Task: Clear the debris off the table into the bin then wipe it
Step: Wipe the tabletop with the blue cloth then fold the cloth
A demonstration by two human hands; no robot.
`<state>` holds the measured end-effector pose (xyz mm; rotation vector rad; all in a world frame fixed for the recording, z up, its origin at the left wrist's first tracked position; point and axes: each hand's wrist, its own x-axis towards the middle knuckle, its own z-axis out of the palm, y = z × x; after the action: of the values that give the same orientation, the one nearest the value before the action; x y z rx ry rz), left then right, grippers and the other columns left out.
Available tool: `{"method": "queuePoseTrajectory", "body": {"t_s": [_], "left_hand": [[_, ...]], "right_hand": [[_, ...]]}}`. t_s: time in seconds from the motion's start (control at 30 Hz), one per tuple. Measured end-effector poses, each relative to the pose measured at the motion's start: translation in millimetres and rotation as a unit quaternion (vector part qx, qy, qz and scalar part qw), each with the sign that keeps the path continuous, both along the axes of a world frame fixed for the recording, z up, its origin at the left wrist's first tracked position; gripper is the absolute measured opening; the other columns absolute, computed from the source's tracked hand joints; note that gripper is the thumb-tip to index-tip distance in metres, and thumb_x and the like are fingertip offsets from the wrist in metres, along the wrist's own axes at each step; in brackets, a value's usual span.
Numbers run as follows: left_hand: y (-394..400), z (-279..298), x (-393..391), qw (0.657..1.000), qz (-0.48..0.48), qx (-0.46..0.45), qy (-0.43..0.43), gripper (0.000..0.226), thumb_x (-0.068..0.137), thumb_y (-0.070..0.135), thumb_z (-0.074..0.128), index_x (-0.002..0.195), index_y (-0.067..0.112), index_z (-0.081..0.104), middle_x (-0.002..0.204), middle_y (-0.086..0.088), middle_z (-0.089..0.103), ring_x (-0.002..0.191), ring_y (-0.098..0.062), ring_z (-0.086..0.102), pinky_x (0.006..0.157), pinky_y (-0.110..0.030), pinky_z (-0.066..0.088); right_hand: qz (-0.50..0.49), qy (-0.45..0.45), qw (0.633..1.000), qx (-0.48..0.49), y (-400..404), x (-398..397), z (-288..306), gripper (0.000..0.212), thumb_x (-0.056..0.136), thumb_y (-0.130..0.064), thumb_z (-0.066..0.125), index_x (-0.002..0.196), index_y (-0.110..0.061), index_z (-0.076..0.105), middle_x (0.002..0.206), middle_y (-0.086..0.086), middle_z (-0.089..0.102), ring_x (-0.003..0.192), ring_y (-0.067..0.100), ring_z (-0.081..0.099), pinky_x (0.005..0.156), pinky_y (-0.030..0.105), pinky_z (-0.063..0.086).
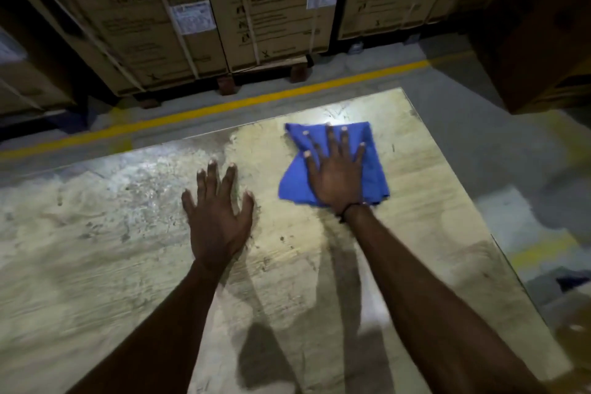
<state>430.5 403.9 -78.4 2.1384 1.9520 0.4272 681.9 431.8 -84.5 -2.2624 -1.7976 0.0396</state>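
Blue cloth (332, 163) lies on the far right part of the bench (96, 265), near its back edge. The right hand (335, 176) presses flat on it with fingers spread, a loose grip that grasps nothing. The left hand (217, 221) rests flat on the bare wood, also grasping nothing. The cloth looks soft, light and floppy, so it may bunch up. Pressing down on its middle should keep it flat while wiping. No bin shows.
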Motion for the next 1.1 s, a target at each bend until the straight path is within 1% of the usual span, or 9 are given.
{"method": "queuePoseTrajectory", "body": {"t_s": [0.17, 0.37, 0.47, 0.57, 0.7, 0.8, 0.93, 1.03, 1.1], "left_hand": [[1, 2, 0, 1.0, 0.008, -0.003, 0.012, 0.069, 0.099, 0.057, 0.039, 0.163, 0.033, 0.031, 0.175, -0.001, 0.015, 0.161, -0.027, 0.014, 0.125, -0.061, 0.013], [-1, 6, 2, 1.0, 0.013, -0.01, 0.003, 0.069, 0.101, 0.056, 0.038, 0.165, 0.033, 0.027, 0.176, 0.0, 0.009, 0.163, -0.024, 0.007, 0.127, -0.06, 0.009], [1, 6, 1, 1.0, 0.013, -0.011, -0.003, 0.07, 0.1, 0.055, 0.041, 0.165, 0.035, 0.025, 0.176, 0.001, 0.007, 0.163, -0.022, 0.005, 0.127, -0.06, 0.008], [0, 5, 1, 1.0, 0.013, -0.013, -0.005, 0.07, 0.099, 0.053, 0.043, 0.165, 0.035, 0.026, 0.176, 0.002, 0.006, 0.163, -0.022, 0.004, 0.127, -0.061, 0.009], [1, 5, 0, 1.0, 0.007, -0.014, -0.001, 0.07, 0.1, 0.05, 0.041, 0.165, 0.034, 0.025, 0.177, 0.002, 0.005, 0.163, -0.022, 0.005, 0.126, -0.062, 0.012], [0, 7, 1, 1.0, 0.011, -0.019, -0.005, 0.068, 0.102, 0.052, 0.038, 0.166, 0.036, 0.023, 0.177, 0.003, 0.004, 0.163, -0.021, 0.003, 0.127, -0.061, 0.011], [-1, 8, 2, 1.0, 0.012, -0.016, -0.013, 0.066, 0.102, 0.053, 0.038, 0.165, 0.036, 0.025, 0.176, 0.003, 0.006, 0.163, -0.021, 0.003, 0.128, -0.06, 0.008], [0, 8, 3, 1.0, 0.014, -0.015, -0.011, 0.067, 0.101, 0.052, 0.038, 0.165, 0.035, 0.027, 0.176, 0.002, 0.008, 0.163, -0.022, 0.005, 0.127, -0.06, 0.008], [1, 6, 2, 1.0, 0.015, -0.017, -0.009, 0.067, 0.1, 0.051, 0.038, 0.164, 0.035, 0.027, 0.176, 0.001, 0.009, 0.163, -0.023, 0.006, 0.127, -0.06, 0.008]], "right_hand": [[0.128, 0.002, 0.992, -0.012, -52, -40, 7, 0.056, 0.108, -0.054, 0.034, 0.162, -0.052, 0.018, 0.175, -0.008, 0.008, 0.163, 0.022, 0.0, 0.127, 0.061, 0.002], [-0.007, 0.004, 0.999, -0.036, 30, 32, 8, 0.055, 0.107, -0.057, 0.025, 0.16, -0.044, 0.034, 0.173, 0.001, 0.022, 0.161, 0.032, 0.015, 0.122, 0.07, 0.012], [-0.029, 0.028, 0.998, -0.045, 84, 17, 12, 0.056, 0.107, -0.057, 0.026, 0.157, -0.04, 0.041, 0.172, 0.004, 0.026, 0.16, 0.036, 0.016, 0.122, 0.072, 0.009], [0.048, 0.001, 0.998, -0.033, 83, -29, 10, 0.055, 0.107, -0.057, 0.027, 0.159, -0.043, 0.037, 0.172, 0.0, 0.025, 0.16, 0.032, 0.016, 0.123, 0.068, 0.009], [0.168, -0.019, 0.985, -0.042, 1, -38, 11, 0.054, 0.109, -0.058, 0.027, 0.162, -0.051, 0.018, 0.175, -0.01, 0.009, 0.163, 0.022, 0.0, 0.126, 0.063, 0.004], [0.118, -0.021, 0.992, -0.047, -30, 11, 10, 0.054, 0.108, -0.058, 0.024, 0.161, -0.054, 0.015, 0.175, -0.011, 0.009, 0.163, 0.022, 0.003, 0.126, 0.062, 0.008], [0.011, -0.008, 0.998, -0.055, 26, 60, 16, 0.057, 0.106, -0.061, 0.015, 0.161, -0.048, 0.023, 0.175, -0.003, 0.015, 0.162, 0.028, 0.011, 0.122, 0.069, 0.012], [-0.015, 0.014, 0.998, -0.056, 66, 28, 17, 0.063, 0.104, -0.062, 0.018, 0.159, -0.039, 0.038, 0.173, 0.002, 0.021, 0.16, 0.035, 0.014, 0.122, 0.071, 0.009], [0.038, -0.006, 0.999, -0.034, 55, -12, 13, 0.058, 0.105, -0.06, 0.023, 0.16, -0.045, 0.033, 0.173, 0.0, 0.023, 0.16, 0.034, 0.016, 0.122, 0.07, 0.011]]}}
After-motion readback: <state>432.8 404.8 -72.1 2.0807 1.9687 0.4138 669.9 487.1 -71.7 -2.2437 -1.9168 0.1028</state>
